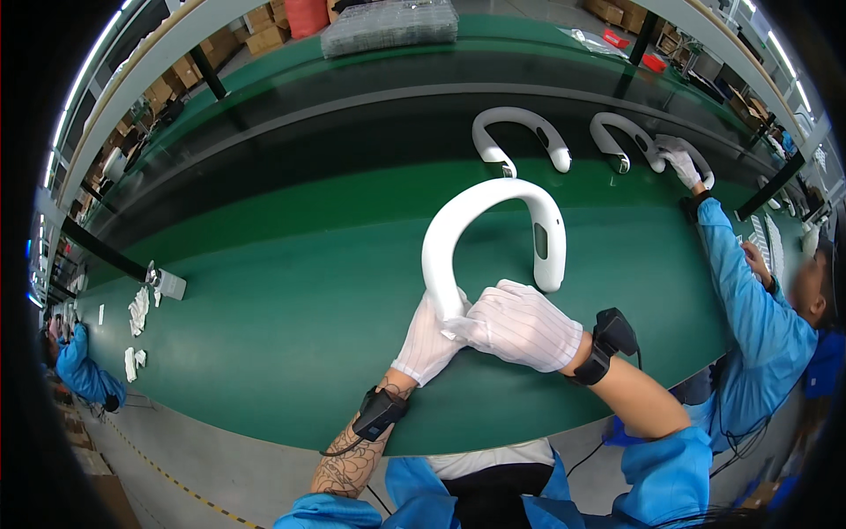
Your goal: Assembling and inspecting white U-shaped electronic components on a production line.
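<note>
**Both gloved hands on one end of a white U-shaped neckband over the green worktop**

Green worktop [291,344] fills most of the view, with a darker belt lane [352,132] running along its far side. Largest loose thing: the white U-shaped neckband [480,212], held just above the worktop with its arch pointing away from the person, one end free at the right, the other buried in the hands. Judged: held this way so the near end faces the person for close work.

Left hand [429,346], white glove, grip wrapped from below around the near end. Right hand [520,328], white striped glove, grip closed over the same end from above, overlapping the left. Black wrist units on both forearms.

Two more white neckbands [520,132], [627,139] lie on the far lane, well apart from the held one. A co-worker's gloved hand [680,163], blue sleeve, reaches to a neckband at the right. Clear trays [388,26] at the far edge. White scraps [138,310] and a small block [167,284] at the left edge; another blue sleeve [79,366] there. Nothing stands between the hands and the held piece.
</note>
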Motion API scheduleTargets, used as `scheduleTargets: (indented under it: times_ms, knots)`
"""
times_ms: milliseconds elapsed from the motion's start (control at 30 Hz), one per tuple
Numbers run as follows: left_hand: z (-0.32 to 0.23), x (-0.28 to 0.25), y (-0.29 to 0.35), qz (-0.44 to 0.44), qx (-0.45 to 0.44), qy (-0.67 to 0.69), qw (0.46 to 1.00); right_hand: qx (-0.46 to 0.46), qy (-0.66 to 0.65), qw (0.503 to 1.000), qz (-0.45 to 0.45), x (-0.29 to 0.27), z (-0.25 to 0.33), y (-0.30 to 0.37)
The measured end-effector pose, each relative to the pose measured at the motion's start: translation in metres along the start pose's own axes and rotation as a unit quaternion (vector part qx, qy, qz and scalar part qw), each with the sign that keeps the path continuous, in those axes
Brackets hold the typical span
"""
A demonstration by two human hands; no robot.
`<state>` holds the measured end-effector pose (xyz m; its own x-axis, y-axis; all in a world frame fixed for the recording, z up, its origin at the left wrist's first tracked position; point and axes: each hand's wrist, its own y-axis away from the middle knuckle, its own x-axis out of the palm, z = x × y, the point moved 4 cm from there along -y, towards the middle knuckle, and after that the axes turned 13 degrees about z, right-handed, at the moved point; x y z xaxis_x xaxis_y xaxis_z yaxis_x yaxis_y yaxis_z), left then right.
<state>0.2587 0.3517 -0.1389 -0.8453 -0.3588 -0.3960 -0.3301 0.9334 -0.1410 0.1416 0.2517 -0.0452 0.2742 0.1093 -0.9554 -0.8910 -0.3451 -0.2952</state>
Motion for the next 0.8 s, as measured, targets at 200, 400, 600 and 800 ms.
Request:
scheduleTargets:
  times_ms: [200,400,600,800]
  knots:
    - [0.016,-0.009,0.005,-0.043,-0.112,0.494,0.861,0.117,-0.05,0.991,-0.045,-0.004,0.027,0.036]
    - [0.03,-0.045,0.015,0.049,-0.209,0.461,0.861,0.283,-0.109,0.946,-0.113,0.012,0.034,0.113]
    - [0.02,-0.094,0.011,-0.02,-0.127,-0.335,0.933,0.294,-0.223,0.922,-0.114,0.032,0.044,0.09]
    - [-0.029,-0.06,0.027,-0.07,0.024,-0.274,0.959,0.285,-0.201,0.937,0.004,0.067,0.032,0.054]
